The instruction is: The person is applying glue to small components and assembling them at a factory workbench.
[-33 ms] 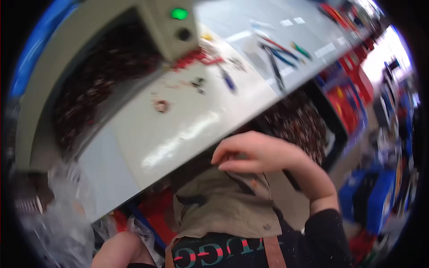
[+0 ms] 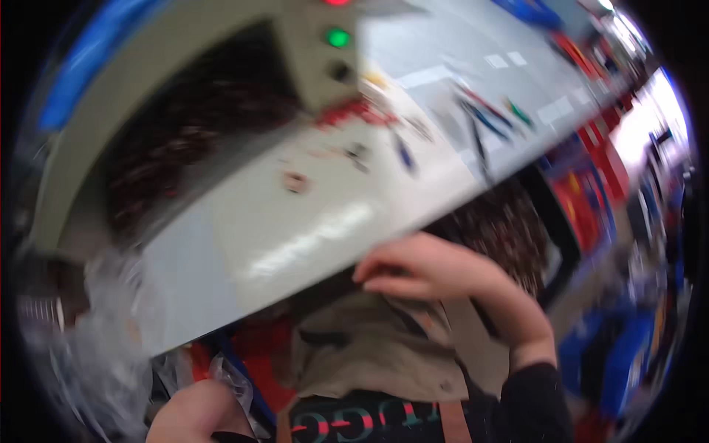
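The long pale workbench has slid slightly lower in view, its contents apparently unmoved, so work looks no further along. Over the tan cloth apron, near the black tray of small dark red-brown pieces, the right hand bends inward, fingers half-curled; whether it holds anything I cannot tell.

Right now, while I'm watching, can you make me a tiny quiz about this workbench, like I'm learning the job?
1. What colour light glows just above the round dark knob on the beige curved machine?
A blue
B green
C white

2. Which lies farther right in the picture: the slim blue-handled tool or the small green tool?

3. True or false: the right hand is gripping the blue-handled tool.

Key:
1. B.
2. The green tool.
3. False: it's away from that tool, loosely curled, near the pale grey table's front edge.
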Motion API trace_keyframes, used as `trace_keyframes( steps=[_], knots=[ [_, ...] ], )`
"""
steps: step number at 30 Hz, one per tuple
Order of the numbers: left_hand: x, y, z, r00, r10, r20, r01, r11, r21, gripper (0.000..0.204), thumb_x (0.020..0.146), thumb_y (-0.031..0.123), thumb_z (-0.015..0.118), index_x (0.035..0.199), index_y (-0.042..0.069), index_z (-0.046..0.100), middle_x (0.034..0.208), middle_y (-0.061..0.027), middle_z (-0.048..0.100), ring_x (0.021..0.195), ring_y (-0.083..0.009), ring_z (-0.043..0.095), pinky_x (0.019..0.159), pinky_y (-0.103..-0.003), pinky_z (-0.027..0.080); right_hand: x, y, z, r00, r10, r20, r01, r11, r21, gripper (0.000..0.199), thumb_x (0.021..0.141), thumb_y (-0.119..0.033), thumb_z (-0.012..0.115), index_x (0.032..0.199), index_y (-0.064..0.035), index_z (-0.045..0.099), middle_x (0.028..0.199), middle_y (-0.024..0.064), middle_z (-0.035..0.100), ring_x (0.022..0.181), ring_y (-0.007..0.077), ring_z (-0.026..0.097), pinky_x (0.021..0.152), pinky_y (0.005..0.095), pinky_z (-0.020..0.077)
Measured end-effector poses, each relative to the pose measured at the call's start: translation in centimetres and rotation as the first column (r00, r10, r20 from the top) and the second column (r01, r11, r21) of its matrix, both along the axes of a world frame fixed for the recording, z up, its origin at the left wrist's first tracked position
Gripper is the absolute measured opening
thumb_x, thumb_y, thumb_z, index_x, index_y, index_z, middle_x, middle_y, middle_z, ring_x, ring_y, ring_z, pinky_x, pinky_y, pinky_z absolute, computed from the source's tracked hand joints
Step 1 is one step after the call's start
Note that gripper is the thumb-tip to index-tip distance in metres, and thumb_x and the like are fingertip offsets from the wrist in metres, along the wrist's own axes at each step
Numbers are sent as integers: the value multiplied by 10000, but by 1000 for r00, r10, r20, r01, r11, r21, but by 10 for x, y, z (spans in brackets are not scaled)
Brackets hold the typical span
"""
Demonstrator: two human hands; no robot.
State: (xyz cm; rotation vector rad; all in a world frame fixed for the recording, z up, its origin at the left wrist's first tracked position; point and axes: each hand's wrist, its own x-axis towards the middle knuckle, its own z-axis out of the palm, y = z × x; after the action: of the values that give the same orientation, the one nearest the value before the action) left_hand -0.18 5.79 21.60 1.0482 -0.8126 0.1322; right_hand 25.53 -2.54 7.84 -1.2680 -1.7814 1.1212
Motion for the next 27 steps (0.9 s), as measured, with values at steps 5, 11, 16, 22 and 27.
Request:
trace_keyframes(
  steps=[5, 11, 16, 22, 27],
  knots=[
    [-5, 20, -11, 645, 723, -247, -755, 652, -63, 105, 885, 82, 492, 857, 43, 585, 737, -71, 599, 627, -153, 581, 577, -312, 430, -42, 73, 6, 984, 15, -176, -22, 999, -40, 150, 869, -119, 609, 984, -23, 618, 796, 56, 644, 739, 119, 620, 663, 257, 482],
    [17, 144, -92, -161, 986, 33, -549, -117, 827, 194, 891, 145, 552, 1033, 22, 602, 911, -32, 618, 776, -90, 543, 707, -235, 443, -46, 94, -12, 975, -205, -86, 202, 979, -39, 123, 865, -111, 611, 939, -12, 619, 644, 9, 558, 565, 63, 488, 548, 215, 419],
    [54, 291, -121, -268, 671, 691, -378, -733, 566, 313, 861, 224, 616, 1109, 37, 574, 1027, -125, 625, 962, -235, 598, 819, -336, 470, -42, 96, -19, 975, -185, -121, 182, 983, -34, 114, 851, -107, 625, 928, -23, 622, 618, 30, 547, 560, 75, 488, 551, 225, 419],
    [116, 344, -124, -438, 362, 823, 98, -890, 444, 415, 822, 387, 610, 1099, 80, 582, 1171, -153, 552, 1104, -339, 508, 910, -405, 414, -40, 106, -20, 985, -122, -118, 129, 990, 56, 114, 836, -115, 639, 924, -45, 620, 648, 53, 591, 573, 127, 563, 567, 245, 450],
    [118, 325, -150, -450, 528, 720, 108, -769, 630, 383, 811, 351, 630, 1098, 101, 589, 1333, -131, 432, 1205, -374, 409, 949, -431, 377, -39, 109, -22, 994, -94, -50, 102, 976, 191, 97, 811, -128, 655, 891, -79, 628, 656, 51, 598, 582, 201, 585, 557, 292, 462]
  ],
)
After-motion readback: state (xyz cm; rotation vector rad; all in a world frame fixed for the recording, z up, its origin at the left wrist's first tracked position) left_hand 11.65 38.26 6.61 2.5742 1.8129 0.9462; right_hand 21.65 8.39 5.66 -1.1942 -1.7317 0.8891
